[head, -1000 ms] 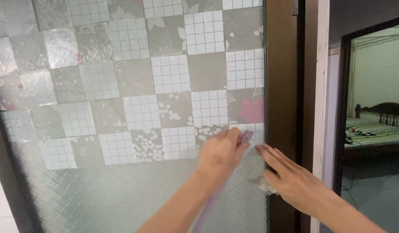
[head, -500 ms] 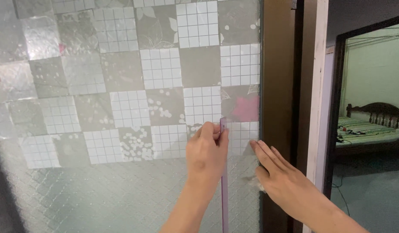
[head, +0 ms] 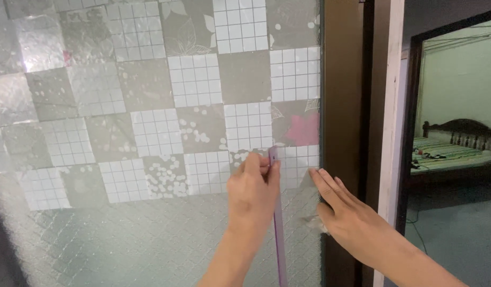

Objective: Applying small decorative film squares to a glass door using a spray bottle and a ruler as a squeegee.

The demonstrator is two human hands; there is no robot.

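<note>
Patterned film [head: 166, 111] of grey and white checkered squares covers the textured glass [head: 123, 239]. The left hand [head: 252, 194] is clenched, grasping a thin purple ruler [head: 279, 228] held upright against it. The right hand [head: 344, 210] lies flat and released, fingers touching the film's lower edge beside the brown frame [head: 341, 106].

Both forearms bare, no sleeves or rings that seem visible.

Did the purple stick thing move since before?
Yes. The purple ruler was slanted a second ago; now it stands upright against the patterned film, its top near the pink flower square, in the left hand.
</note>
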